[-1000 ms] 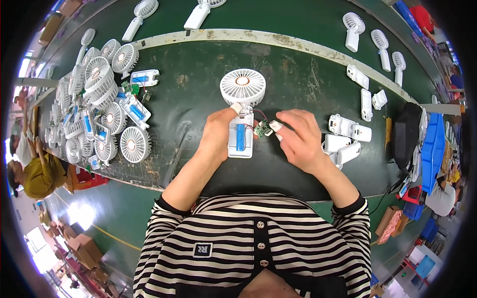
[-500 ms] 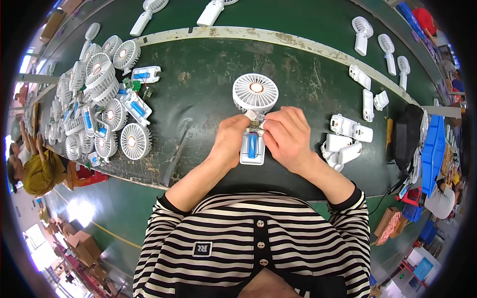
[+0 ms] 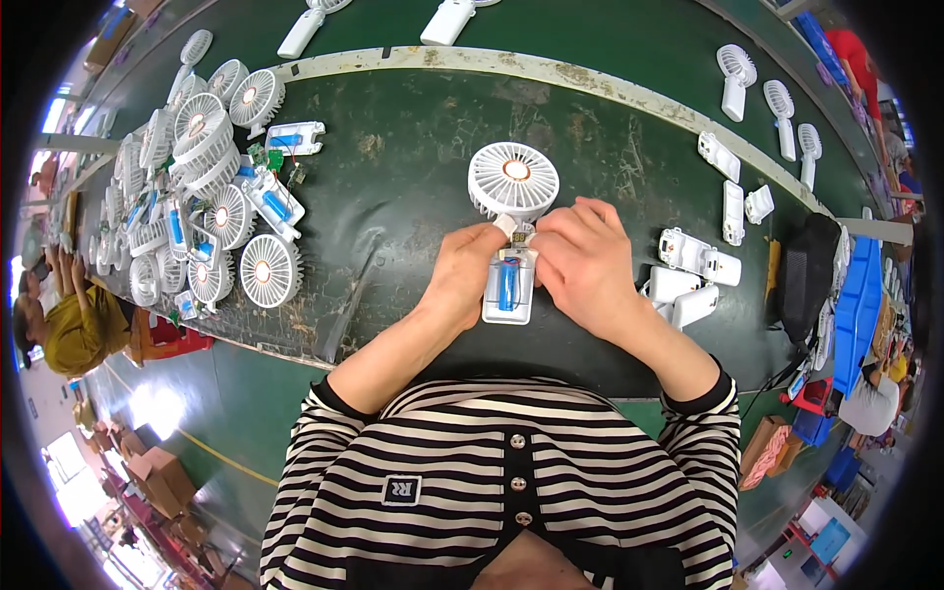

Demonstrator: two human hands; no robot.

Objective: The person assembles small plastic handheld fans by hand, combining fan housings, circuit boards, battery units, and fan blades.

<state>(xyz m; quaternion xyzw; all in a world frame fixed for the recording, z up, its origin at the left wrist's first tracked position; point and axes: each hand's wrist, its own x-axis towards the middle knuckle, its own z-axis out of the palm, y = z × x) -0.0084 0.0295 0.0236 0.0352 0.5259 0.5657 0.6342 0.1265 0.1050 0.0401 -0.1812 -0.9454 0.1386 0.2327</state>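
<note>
A white handheld fan (image 3: 513,179) lies in front of me, its round grille away from me and its opened handle toward me. Inside the handle shell (image 3: 508,317) sits a blue cylindrical battery (image 3: 508,285). Between my fingertips a small circuit board with a display (image 3: 518,238) shows at the neck. My left hand (image 3: 464,270) is closed on the left side of the neck, thumb by a small white piece (image 3: 505,224). From the right, my right hand (image 3: 588,258) pinches at the board's edge; its fingertips are partly hidden.
A heap of fan heads (image 3: 228,221) with opened handles stands at the left. White handle covers (image 3: 685,254) lie at the right, near a black bag (image 3: 806,265). Finished-looking fans (image 3: 736,81) lie beyond the pale strip (image 3: 472,63). A co-worker (image 3: 74,320) is at far left.
The view has shifted slightly, so the bench things appear a little to the right. My right hand has turned slightly at the board; both hands stay on the fan.
</note>
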